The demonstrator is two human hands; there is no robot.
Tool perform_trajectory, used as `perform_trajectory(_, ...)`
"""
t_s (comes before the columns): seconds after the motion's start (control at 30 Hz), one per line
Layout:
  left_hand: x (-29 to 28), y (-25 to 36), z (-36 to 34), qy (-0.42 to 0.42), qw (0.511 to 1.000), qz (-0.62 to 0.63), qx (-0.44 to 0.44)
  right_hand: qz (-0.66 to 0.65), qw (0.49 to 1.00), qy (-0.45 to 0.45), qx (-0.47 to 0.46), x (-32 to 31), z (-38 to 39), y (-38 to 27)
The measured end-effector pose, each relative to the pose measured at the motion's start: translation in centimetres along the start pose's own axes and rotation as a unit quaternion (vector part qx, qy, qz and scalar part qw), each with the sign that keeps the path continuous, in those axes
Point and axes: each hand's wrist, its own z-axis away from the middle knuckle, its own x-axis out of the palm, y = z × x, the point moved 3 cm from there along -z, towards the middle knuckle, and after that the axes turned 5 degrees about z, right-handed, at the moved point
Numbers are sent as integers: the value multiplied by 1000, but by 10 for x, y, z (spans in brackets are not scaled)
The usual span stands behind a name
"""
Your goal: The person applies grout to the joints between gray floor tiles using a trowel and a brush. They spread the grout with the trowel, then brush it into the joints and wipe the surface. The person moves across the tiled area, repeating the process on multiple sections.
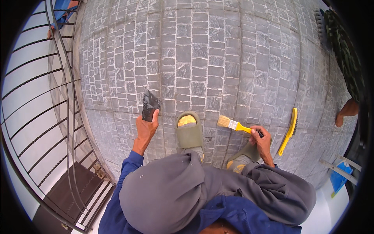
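My left hand [147, 129] is closed round the lower end of a dark, flat scraper [150, 104] with a pale-smeared face and a slanted far edge. Its handle, if it has one, is hidden in my fist. A flat paintbrush [242, 127] with pale bristles, a metal band and a yellow-and-black handle is gripped in my right hand [261, 136]. The bristles point left, over the grey patterned tile floor [187, 70]. To the right of that hand lies a yellow-handled brush [288, 132] with dark bristles, apart from my fingers.
My olive slippers [189, 134] stand between my hands. A black metal railing [70, 97] runs along the left. Far right are another person's camouflage-clad limb [343, 54], a bare foot or hand [346, 112] and a metal ladder [341, 170] by a blue object [339, 179].
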Motion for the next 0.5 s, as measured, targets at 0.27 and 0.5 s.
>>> perform_trajectory(0.27, -38, -6, 25, -265, 951, -131, -92, -33, 999, -7, 2, 4, 1, 3)
perform_trajectory(0.5, -57, 30, -95, -62, 991, 105, -48, 68, 987, 4, -144, 6, 12, -2)
